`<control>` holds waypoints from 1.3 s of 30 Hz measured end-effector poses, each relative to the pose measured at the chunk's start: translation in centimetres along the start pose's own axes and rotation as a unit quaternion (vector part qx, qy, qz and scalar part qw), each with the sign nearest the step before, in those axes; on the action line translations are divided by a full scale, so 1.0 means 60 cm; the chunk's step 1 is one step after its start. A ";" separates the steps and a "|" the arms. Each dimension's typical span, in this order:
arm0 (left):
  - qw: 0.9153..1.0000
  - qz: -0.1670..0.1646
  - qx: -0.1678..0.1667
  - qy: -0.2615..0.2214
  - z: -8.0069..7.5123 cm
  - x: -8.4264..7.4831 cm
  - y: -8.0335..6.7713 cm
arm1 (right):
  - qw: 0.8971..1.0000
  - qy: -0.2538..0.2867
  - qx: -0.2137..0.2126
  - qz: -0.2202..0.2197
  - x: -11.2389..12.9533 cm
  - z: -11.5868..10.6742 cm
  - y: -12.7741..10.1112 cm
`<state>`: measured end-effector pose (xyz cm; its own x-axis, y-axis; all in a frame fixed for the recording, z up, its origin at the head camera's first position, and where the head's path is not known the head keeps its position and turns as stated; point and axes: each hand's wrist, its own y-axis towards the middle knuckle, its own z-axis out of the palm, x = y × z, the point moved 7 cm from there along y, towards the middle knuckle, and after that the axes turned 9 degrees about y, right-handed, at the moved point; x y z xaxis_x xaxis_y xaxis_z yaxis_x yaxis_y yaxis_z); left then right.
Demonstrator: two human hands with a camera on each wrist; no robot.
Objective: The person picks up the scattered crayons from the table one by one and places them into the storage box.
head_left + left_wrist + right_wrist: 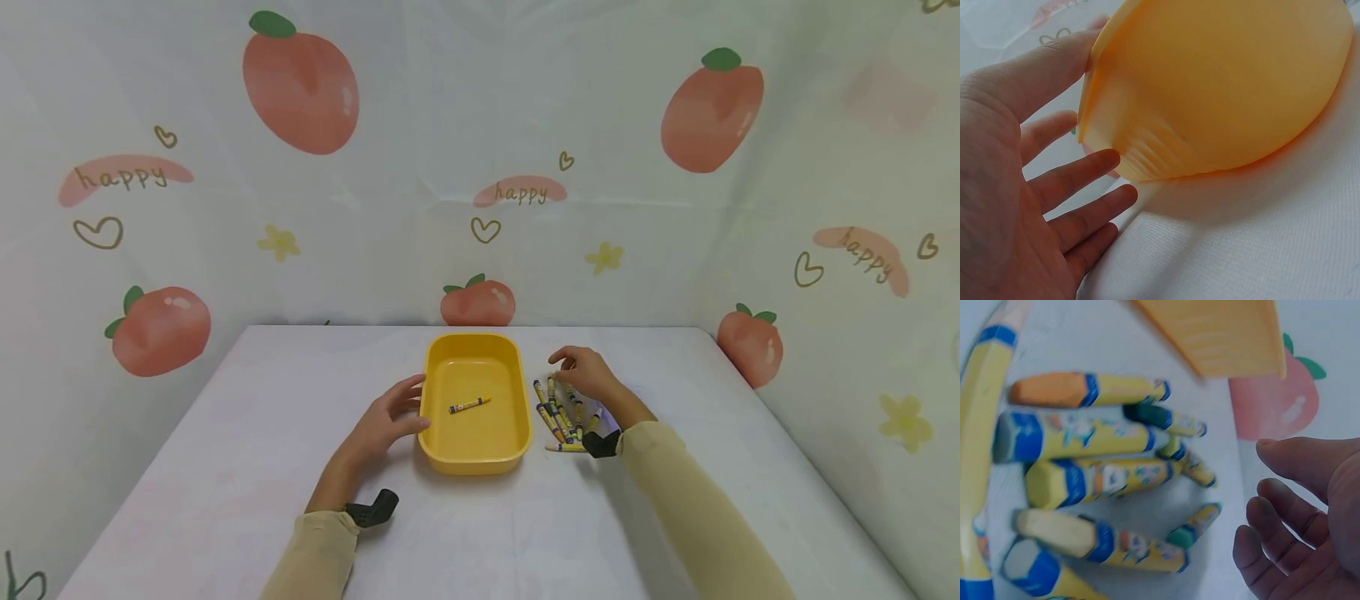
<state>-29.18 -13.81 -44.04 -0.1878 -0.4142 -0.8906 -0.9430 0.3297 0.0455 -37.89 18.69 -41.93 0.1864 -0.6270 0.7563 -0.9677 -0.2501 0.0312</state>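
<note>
On the white table (225, 467), a yellow tray (474, 454) sits near the middle, slightly toward the far edge, with 1 crayon (469, 405) lying inside it. The left hand (384, 422) rests against the tray's left wall with fingers (1079, 175) straight and relaxed, thumb along the rim, gripping nothing. The right hand (587, 372) hovers just right of the tray over a loose pile of crayons (558, 412), its fingers (1272, 550) loosely curled and released, holding nothing; in the right wrist view the yellow-wrapped crayons (1085, 481) lie side by side beneath the palm.
</note>
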 end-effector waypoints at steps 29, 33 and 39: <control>1.000 0.000 -0.026 -0.002 0.004 0.032 0.013 | 0.997 -0.020 0.005 0.080 -0.064 0.016 0.013; 1.000 0.001 -0.025 0.000 0.004 0.031 0.012 | 0.997 -0.024 0.002 0.076 -0.064 0.015 0.014; 1.000 0.002 -0.020 0.002 0.004 0.030 0.009 | 0.998 -0.018 0.004 0.058 -0.056 0.015 0.012</control>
<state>-29.98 -14.19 -45.71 -0.1929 -0.4169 -0.8882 -0.9523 0.2976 0.0671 -39.04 19.95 -45.01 0.0787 -0.6785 0.7304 -0.9819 -0.1795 -0.0609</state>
